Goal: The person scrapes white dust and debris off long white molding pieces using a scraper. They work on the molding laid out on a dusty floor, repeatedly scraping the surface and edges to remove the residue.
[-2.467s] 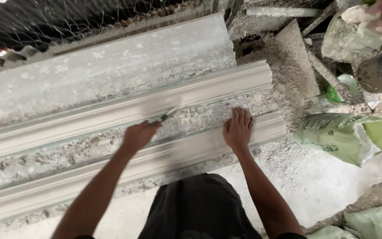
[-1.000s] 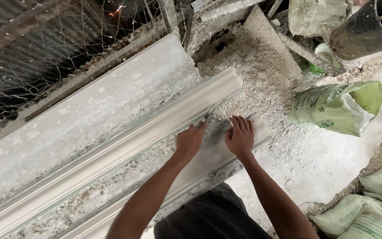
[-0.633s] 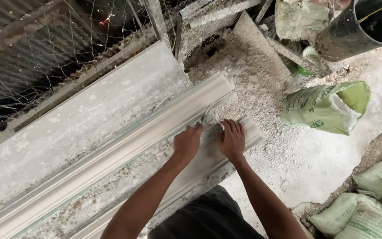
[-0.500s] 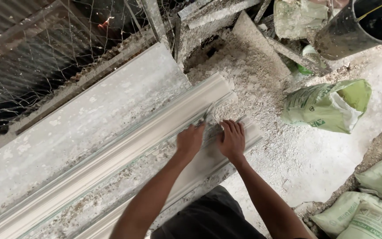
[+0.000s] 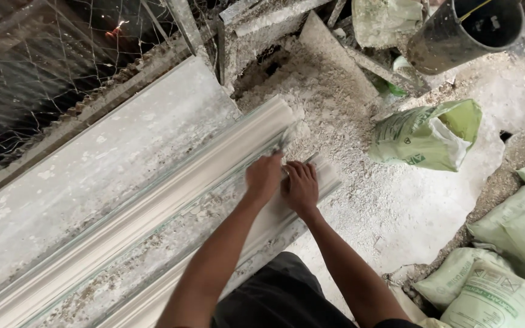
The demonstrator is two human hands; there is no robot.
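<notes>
Scraping: left hand (image 5: 264, 177) grip pinched on a thin metal scraper (image 5: 282, 141), blade at the end of a long white ribbed plaster cornice moulding (image 5: 153, 212). Right hand (image 5: 301, 187) flat, fingers spread on the moulding beside it. Chalky rubble (image 5: 335, 115) just beyond.

Matt, smooth plaster moulding (image 5: 153, 206), rough crumbly plaster debris (image 5: 335, 121), woven plastic sacks (image 5: 426, 136), thin wire mesh (image 5: 44, 73)

Both bare arms reach forward and converge, forearms angled inward. The left hand (image 5: 264, 177) is curled in a fist, knuckles up; the right hand (image 5: 301, 187) lies palm down just beside it, fingers (image 5: 305, 169) spread forward
</notes>
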